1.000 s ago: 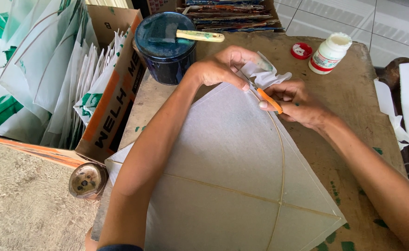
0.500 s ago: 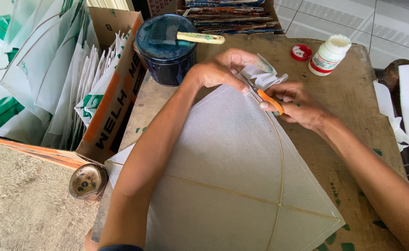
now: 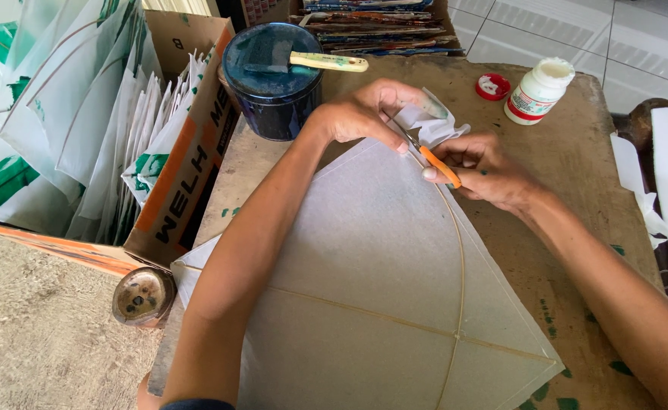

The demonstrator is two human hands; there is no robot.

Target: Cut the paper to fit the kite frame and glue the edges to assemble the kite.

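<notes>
My right hand (image 3: 486, 171) is clamped on the orange-handled scissors (image 3: 434, 161), fingers through the loops; the blades point up and left into the paper and I cannot tell how far they gape. My left hand (image 3: 368, 114) is pinched shut on a crumpled flap (image 3: 429, 121) of white tissue at the kite's (image 3: 372, 288) top corner, holding it up off the sheet. The two hands nearly touch, with the scissors between them.

The kite lies flat under both forearms, its top corner right at my fingertips near the middle of the worktop (image 3: 577, 159), its lower end running to the near edge. A thin spine stick (image 3: 459, 273) curves down from the scissors; a cross stick (image 3: 364, 313) meets it low on the sheet.

Risks, as I judge them: the blades sit just beside the spine stick, so a slanted cut could nick it or tear the thin paper along it. My left thumb is close to the blade tips; a slip would catch it. Pulling the flap too hard could rip the sheet past the corner.

Further out: a dark tin (image 3: 273, 80) with a brush (image 3: 315, 61) laid across it at the far left corner, a white glue bottle (image 3: 539, 91) and its red cap (image 3: 492, 86) at the far right, and a cardboard box (image 3: 189, 159) of finished kites off the left edge.
</notes>
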